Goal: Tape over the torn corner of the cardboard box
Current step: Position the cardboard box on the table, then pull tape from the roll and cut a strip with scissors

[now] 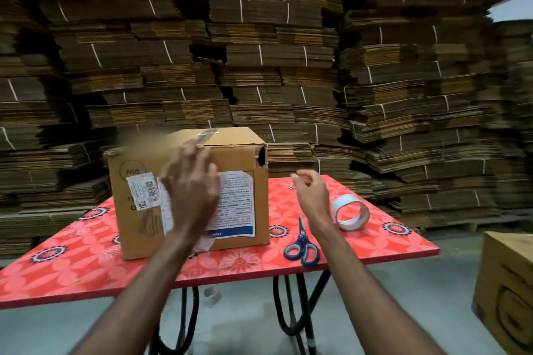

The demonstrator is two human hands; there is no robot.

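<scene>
Reaching open-fingered toward the box (187, 196) on the red table (86, 268), the left hand (191, 187) looks set to steady it, while the loosely curled, empty right hand (311, 192) hovers between the torn corner (262, 156) and the tape (350, 212) and scissors (302, 242) lying ready.

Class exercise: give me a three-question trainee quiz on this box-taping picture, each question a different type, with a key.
1. True or false: the scissors lie on the table.
2. Which top corner of the box is torn: A near left, B near right?
3. Fill in: the tape roll lies to the ___ of the scissors.

Key: 1 true; 2 B; 3 right.
</scene>
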